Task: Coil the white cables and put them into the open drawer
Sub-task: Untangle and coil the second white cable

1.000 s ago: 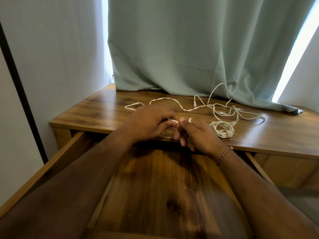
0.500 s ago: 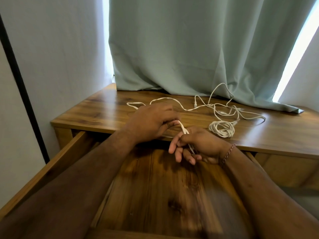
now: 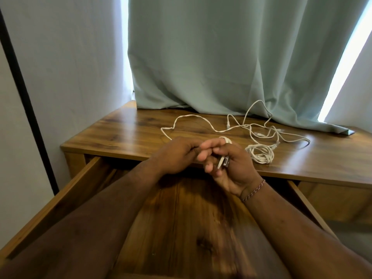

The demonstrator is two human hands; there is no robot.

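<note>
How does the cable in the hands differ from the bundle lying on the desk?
The held cable loops once over the right hand fingers; the coiled bundle is wound many times. The held cable trails off loose across the desk; the bundle lies compact, untouched. Both are white.

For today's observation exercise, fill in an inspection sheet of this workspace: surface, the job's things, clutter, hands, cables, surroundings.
Surface: wooden desk top, glossy, with the open drawer pulled out below it.
Job's things: loose white cable trailing across the desk; one coiled white bundle lying on the desk; nothing visible in the drawer.
Clutter: nothing seen.
Hands: right hand holds the cable end with its plug, a loop over its fingers; left hand meets it, and whether it grips the cable cannot be told.
Cables: tangled strands behind the bundle.
Surroundings: pale green curtain, white wall.
</note>
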